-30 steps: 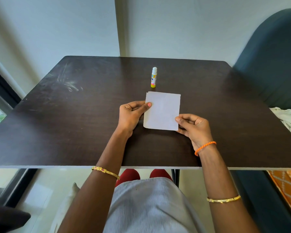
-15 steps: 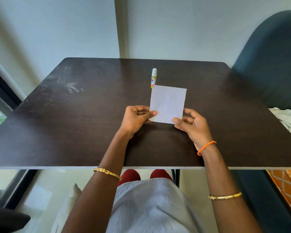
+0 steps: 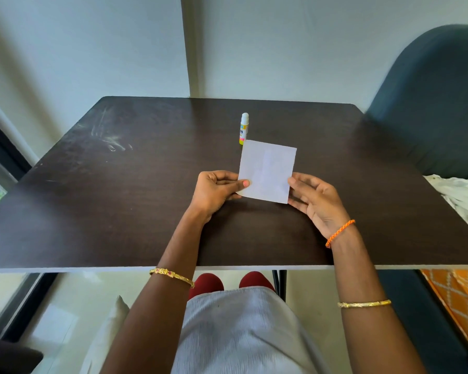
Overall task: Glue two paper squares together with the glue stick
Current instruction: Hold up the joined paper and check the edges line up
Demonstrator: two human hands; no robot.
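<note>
Gluing looks unstarted: the left hand pinches the paper square, the right hand steadies it with loose fingers (capped glue stick untouched).

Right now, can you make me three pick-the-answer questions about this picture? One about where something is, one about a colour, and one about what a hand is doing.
1. Where does the glue stick stand?
A. on the table just beyond the paper
B. in the right hand
C. on the floor

2. What colour is the cord on the right wrist?
A. green
B. orange
C. black

3. What is the left hand doing?
A. lying flat on the table
B. twisting a cap
C. pinching the paper's left edge

Answers:
1 A, it stands upright behind the paper's top corner.
2 B, the braided cord is orange.
3 C, the thumb lies on the sheet's edge.
</note>
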